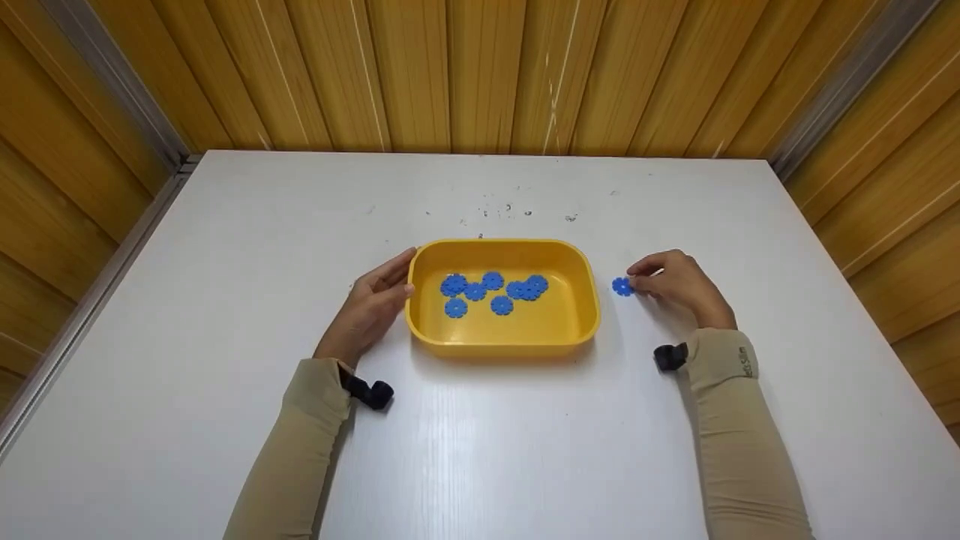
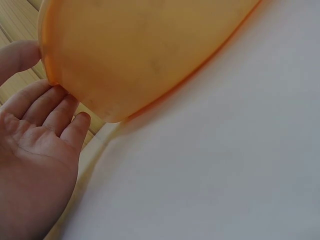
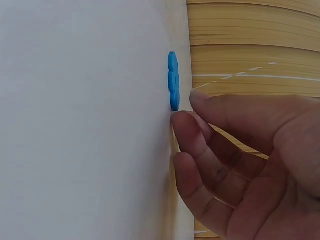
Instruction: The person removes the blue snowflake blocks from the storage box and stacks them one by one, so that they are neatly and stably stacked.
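A yellow plastic tub [image 1: 502, 349] stands on the white table with several blue flower-shaped discs [image 1: 502, 305] inside, some overlapping. At the tub's left end my left hand [image 1: 369, 309] holds the rim. In the left wrist view, the thumb [image 2: 20, 59] meets the rim and the fingertips [image 2: 80, 122] lie along the outer wall. Right of the tub, another blue flower-shaped disc [image 1: 622, 286] is on the table. My right hand [image 1: 679, 283] is beside it with fingers bent. Its index fingertip [image 3: 186, 122] is close against the disc, while a gap separates thumb and disc.
The white table [image 1: 480, 450] carries small dark marks beyond the tub. Wood-patterned panels [image 1: 480, 75] rise behind the table and at both sides. Black wrist cameras [image 1: 371, 393] sit at the sleeve cuffs.
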{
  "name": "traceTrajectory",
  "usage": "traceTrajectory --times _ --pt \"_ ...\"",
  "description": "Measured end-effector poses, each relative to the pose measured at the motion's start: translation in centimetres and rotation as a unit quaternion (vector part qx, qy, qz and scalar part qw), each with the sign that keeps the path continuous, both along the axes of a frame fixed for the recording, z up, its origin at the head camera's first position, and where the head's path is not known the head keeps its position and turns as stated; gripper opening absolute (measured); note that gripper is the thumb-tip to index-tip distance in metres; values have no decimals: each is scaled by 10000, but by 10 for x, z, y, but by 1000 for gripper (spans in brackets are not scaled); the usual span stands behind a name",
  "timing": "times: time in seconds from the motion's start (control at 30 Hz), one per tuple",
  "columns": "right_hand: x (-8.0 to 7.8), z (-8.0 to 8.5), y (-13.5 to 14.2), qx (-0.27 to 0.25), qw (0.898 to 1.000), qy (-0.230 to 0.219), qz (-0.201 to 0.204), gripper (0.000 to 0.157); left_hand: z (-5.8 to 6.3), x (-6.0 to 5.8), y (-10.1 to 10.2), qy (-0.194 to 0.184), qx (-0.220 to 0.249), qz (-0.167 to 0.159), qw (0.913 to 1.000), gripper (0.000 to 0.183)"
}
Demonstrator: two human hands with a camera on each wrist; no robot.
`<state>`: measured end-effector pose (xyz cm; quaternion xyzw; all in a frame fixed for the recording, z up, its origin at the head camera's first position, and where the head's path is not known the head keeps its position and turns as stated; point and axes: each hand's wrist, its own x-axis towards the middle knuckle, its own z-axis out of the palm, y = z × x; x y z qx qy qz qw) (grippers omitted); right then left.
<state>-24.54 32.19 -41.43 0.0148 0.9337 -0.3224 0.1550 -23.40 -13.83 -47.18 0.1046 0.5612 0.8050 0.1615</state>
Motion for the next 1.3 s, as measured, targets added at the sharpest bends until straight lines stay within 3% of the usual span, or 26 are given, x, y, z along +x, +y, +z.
traceTrajectory --times 0.47,0.77,1.3 --pt "1 7 -4 -10 9998 178 -29 39 1 1 0 -118 -3 12 9999 66" --pt "4 25 -18 -166 9977 657 94 37 0 0 0 -210 -29 42 9998 66" --pt "-4 62 -52 -93 9949 746 669 37 2 0 1 -117 -32 26 9999 66"
